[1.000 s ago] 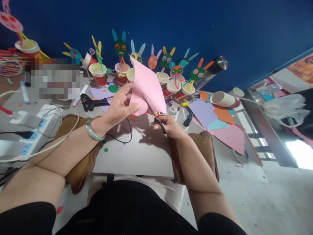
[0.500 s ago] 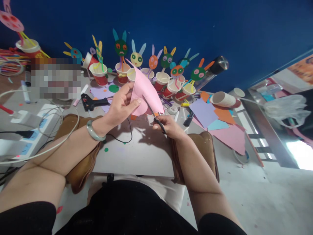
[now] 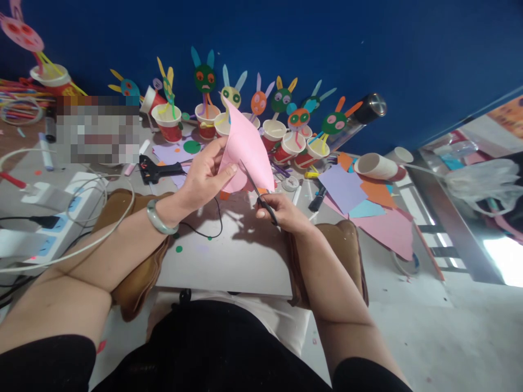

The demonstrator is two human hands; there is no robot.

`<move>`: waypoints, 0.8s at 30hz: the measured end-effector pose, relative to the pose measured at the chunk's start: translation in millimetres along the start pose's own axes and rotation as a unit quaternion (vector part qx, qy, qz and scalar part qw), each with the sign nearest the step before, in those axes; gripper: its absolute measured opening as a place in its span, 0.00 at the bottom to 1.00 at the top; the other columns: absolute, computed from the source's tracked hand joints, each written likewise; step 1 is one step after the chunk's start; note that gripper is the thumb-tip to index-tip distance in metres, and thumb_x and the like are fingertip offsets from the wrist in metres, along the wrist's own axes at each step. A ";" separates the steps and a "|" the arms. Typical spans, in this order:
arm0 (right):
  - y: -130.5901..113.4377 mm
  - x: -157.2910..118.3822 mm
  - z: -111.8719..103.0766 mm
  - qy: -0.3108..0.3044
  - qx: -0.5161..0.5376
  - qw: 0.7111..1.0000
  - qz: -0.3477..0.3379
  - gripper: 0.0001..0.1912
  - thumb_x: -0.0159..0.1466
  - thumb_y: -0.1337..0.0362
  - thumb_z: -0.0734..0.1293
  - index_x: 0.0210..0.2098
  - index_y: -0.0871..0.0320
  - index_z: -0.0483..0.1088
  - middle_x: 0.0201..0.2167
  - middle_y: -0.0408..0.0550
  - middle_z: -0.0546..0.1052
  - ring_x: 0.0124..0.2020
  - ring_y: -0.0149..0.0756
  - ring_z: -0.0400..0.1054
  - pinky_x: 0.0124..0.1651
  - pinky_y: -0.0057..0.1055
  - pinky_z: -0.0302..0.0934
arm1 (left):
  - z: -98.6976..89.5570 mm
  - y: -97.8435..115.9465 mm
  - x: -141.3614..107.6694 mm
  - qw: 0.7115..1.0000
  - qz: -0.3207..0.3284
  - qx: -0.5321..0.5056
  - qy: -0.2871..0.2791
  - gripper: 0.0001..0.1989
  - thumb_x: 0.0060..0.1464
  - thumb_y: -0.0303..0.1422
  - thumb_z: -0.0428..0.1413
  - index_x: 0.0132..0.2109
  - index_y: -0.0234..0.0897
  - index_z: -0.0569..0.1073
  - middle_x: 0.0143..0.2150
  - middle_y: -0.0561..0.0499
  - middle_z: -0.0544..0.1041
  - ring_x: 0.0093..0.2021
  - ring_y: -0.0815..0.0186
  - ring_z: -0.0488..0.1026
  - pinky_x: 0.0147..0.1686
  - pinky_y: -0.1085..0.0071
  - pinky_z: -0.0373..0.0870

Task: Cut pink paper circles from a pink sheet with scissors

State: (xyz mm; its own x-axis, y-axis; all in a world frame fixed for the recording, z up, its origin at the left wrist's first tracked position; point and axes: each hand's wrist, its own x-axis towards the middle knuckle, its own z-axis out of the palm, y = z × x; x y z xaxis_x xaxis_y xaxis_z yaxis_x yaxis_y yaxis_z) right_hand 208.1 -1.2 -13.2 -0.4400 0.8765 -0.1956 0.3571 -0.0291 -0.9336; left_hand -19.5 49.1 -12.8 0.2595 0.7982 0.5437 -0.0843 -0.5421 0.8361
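A curled sheet of pink paper point(image 3: 250, 149) is held up above the table, pinched between the thumb and fingers of my left hand point(image 3: 210, 171). My right hand point(image 3: 280, 211) is closed around the black handles of a pair of scissors point(image 3: 267, 208). The scissor blades reach up and left into the pink paper, close to my left thumb. Part of the blades is hidden by the paper. A pale green bangle point(image 3: 159, 219) circles my left wrist.
Red-and-white paper cups point(image 3: 167, 122) with paper rabbit faces line the blue wall. A black glue gun point(image 3: 159, 170) lies left of my hands, near a white power strip point(image 3: 61, 218) with cables. Purple paper point(image 3: 342, 182) and other sheets lie right, before a steel flask point(image 3: 370, 109).
The pink paper has turned slightly in my left hand, and the scissor blades show a little differently against it. The whole view has shifted a little. Both hands keep their hold.
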 end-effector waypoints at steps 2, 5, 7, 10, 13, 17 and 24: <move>-0.7 0.0 -0.2 -0.004 -0.007 1.000 -0.003 0.34 0.46 0.34 0.74 0.20 0.58 0.61 0.19 0.37 0.57 0.24 0.27 0.50 0.28 0.29 0.44 | -0.9 -1.4 -0.2 1.000 0.009 0.010 -0.010 0.28 0.59 0.47 0.59 0.61 0.38 0.66 0.50 0.42 0.79 0.52 0.56 0.78 0.55 0.56 0.74; -1.7 0.0 -0.5 -0.003 -0.011 1.000 -0.006 0.34 0.45 0.33 0.74 0.20 0.58 0.61 0.19 0.37 0.58 0.25 0.27 0.50 0.29 0.29 0.44 | -1.7 -3.5 -0.5 0.999 0.019 0.022 -0.020 0.29 0.60 0.48 0.57 0.62 0.39 0.65 0.50 0.42 0.79 0.53 0.54 0.78 0.54 0.55 0.75; -2.3 -0.1 -0.8 -0.003 -0.008 1.000 -0.003 0.34 0.45 0.34 0.74 0.20 0.58 0.61 0.19 0.38 0.59 0.25 0.27 0.51 0.29 0.29 0.45 | -1.5 -4.4 -0.6 0.999 0.024 0.025 -0.021 0.29 0.60 0.49 0.57 0.63 0.40 0.64 0.50 0.43 0.79 0.53 0.54 0.78 0.53 0.56 0.77; -2.9 -0.5 -1.5 -0.004 -0.006 1.000 0.003 0.34 0.44 0.35 0.75 0.19 0.58 0.60 0.19 0.38 0.59 0.25 0.28 0.51 0.29 0.29 0.46 | -0.9 -5.2 -0.8 0.999 0.033 0.025 -0.020 0.29 0.60 0.49 0.57 0.62 0.41 0.65 0.50 0.43 0.79 0.52 0.54 0.78 0.51 0.58 0.78; -3.2 -0.8 -2.3 -0.003 -0.010 1.000 0.003 0.34 0.44 0.35 0.75 0.19 0.58 0.61 0.19 0.38 0.59 0.25 0.28 0.52 0.30 0.29 0.46 | -0.8 -5.7 -0.9 0.999 0.033 0.020 -0.020 0.29 0.59 0.48 0.58 0.63 0.41 0.65 0.51 0.43 0.79 0.52 0.54 0.78 0.51 0.57 0.78; -3.7 -0.8 -2.8 0.000 -0.006 1.000 0.002 0.33 0.43 0.35 0.75 0.19 0.58 0.61 0.19 0.38 0.60 0.25 0.28 0.52 0.29 0.29 0.46 | -1.6 -5.8 -1.1 0.999 0.024 0.015 -0.020 0.28 0.59 0.46 0.59 0.62 0.41 0.65 0.51 0.43 0.79 0.51 0.55 0.79 0.51 0.56 0.79; -3.9 -1.1 -3.3 -0.013 0.014 1.000 0.000 0.33 0.43 0.36 0.76 0.19 0.59 0.62 0.19 0.38 0.62 0.24 0.27 0.53 0.29 0.29 0.46 | -1.8 -3.9 -0.7 1.000 0.019 0.014 -0.019 0.27 0.59 0.44 0.60 0.62 0.41 0.65 0.50 0.44 0.79 0.51 0.55 0.79 0.50 0.58 0.79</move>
State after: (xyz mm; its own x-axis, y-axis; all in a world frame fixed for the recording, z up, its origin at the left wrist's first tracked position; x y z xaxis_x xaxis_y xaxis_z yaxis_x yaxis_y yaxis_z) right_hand 209.9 -0.4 -8.4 -0.4604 0.8642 -0.2032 0.3348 -0.0430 -0.9413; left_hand -21.2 51.1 -16.4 0.2925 0.7672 0.5709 -0.0674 -0.5790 0.8126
